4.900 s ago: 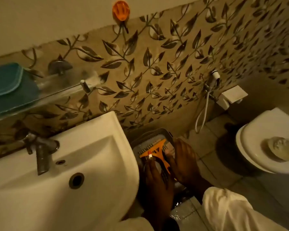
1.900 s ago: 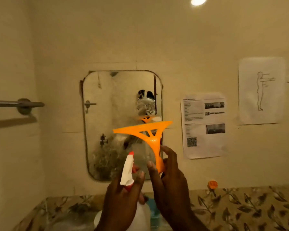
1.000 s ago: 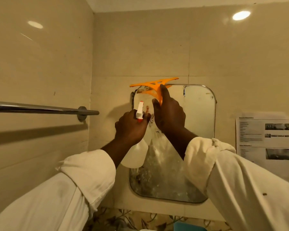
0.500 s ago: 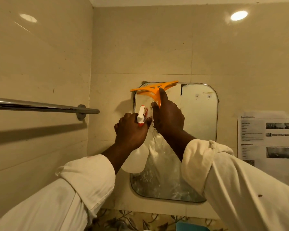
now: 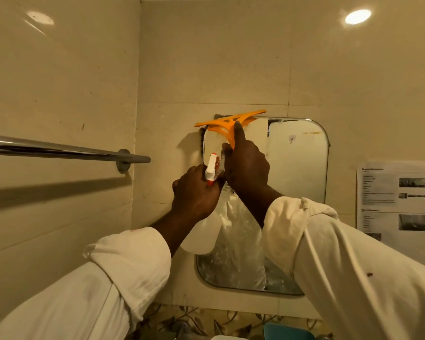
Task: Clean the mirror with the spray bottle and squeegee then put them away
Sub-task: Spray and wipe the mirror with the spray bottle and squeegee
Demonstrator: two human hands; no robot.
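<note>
A rounded rectangular mirror (image 5: 297, 173) hangs on the beige tiled wall ahead. My right hand (image 5: 247, 165) grips the handle of an orange squeegee (image 5: 227, 127), index finger stretched along it; its blade lies across the mirror's top left corner. My left hand (image 5: 195, 192) holds a white spray bottle (image 5: 201, 238) by its neck, just left of the right hand. The white and red nozzle (image 5: 211, 165) points up towards the glass. The mirror's lower part looks wet and streaky.
A chrome towel rail (image 5: 66, 150) juts out from the left wall at hand height. Printed paper sheets (image 5: 398, 197) are stuck to the wall right of the mirror. A leaf-patterned tile band (image 5: 206, 320) and a teal object (image 5: 287, 332) lie below.
Both hands rose from the basket on the floor to the mirror with bottle and squeegee. Over the last second the squeegee stays at the mirror's top left corner, hardly shifting.
</note>
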